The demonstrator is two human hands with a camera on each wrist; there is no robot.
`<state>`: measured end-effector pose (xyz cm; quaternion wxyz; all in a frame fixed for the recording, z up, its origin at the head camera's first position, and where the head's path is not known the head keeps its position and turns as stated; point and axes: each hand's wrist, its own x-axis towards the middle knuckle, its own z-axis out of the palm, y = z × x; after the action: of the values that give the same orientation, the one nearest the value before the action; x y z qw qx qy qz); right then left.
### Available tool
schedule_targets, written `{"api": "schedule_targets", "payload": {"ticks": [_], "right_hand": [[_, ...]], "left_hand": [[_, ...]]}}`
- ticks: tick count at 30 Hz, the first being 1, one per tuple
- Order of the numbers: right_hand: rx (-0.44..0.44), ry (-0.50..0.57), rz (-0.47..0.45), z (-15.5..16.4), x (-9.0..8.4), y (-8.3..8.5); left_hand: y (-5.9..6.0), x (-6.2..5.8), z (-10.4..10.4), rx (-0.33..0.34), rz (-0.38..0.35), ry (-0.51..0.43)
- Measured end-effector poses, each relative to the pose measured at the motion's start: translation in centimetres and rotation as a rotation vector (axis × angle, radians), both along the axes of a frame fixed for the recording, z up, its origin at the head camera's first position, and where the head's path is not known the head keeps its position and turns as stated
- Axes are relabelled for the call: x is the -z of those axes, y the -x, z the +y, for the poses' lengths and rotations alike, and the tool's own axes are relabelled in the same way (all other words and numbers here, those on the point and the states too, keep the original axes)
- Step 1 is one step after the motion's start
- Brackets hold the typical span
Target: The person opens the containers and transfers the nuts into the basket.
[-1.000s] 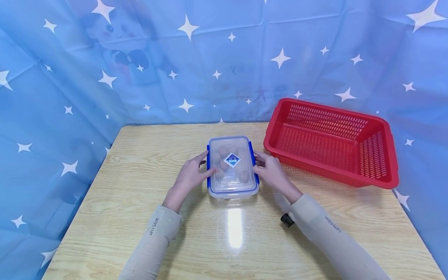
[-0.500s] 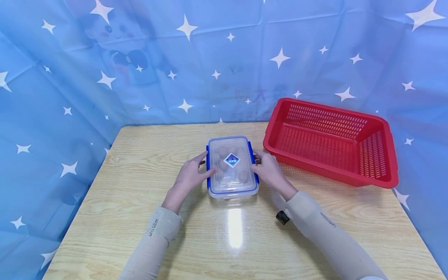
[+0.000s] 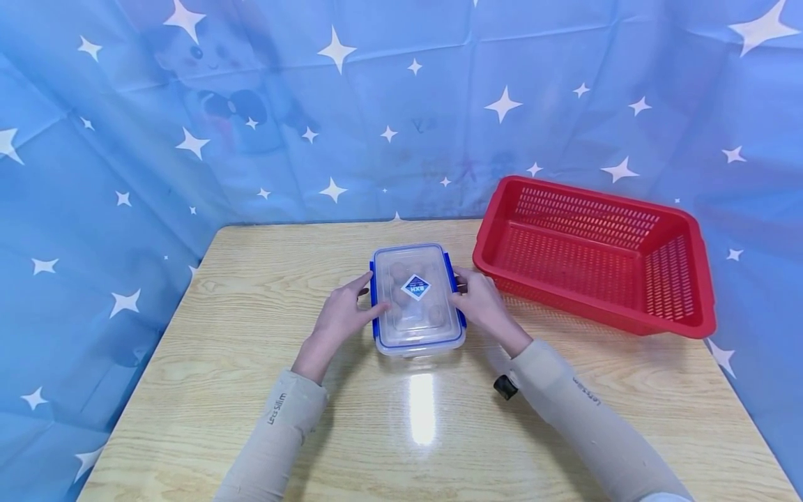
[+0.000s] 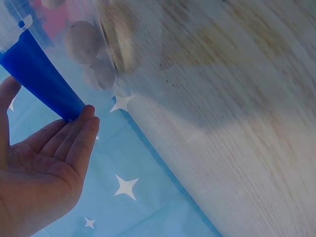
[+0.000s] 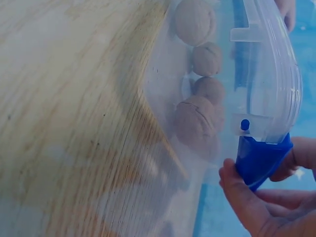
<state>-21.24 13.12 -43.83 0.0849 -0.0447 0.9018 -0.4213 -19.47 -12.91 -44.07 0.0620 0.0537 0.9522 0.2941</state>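
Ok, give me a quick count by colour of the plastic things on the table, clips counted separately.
Red: 1, the basket.
Clear: 1, the lidded box holding walnuts.
Blue: 2, the left clip touched by the left hand, and the right clip pinched by the right hand.
Total: 4.

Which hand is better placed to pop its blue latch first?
Right, probably. The right hand already pinches its blue latch, which is flared out. The left hand only touches its blue latch with straight fingertips.
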Motion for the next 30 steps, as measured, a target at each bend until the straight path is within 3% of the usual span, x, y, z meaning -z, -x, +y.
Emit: {"api": "schedule_targets", "payload": {"ticks": [4, 9, 12, 16, 22, 30], "right_hand": [[-0.002, 0.0, 0.01, 0.1, 0.1, 0.1], [0.024, 0.001, 0.046, 1.0, 1.9, -0.3], [0.001, -0.007, -0.006, 1.5, 2.6, -0.5], [-0.025, 0.034, -0.041, 1.9, 2.3, -0.3], [-0.022, 0.046, 0.034, 2.4, 1.9, -0.9], [-0.097, 0.227, 0.075, 2.4, 1.7, -2.2]], "left_hand": [[0.1, 0.1, 0.0, -0.001, 0.006, 0.008], [0.0, 0.3, -0.3, 0.021, 0.002, 0.006], [-0.1, 0.4, -0.3, 0.032, 0.005, -0.004], [0.1, 0.1, -0.1, 0.031, 0.028, 0.009], [0.2, 0.0, -0.1, 0.025, 0.026, 0.016], [0.3, 0.1, -0.1, 0.025, 0.019, 0.006]]}}
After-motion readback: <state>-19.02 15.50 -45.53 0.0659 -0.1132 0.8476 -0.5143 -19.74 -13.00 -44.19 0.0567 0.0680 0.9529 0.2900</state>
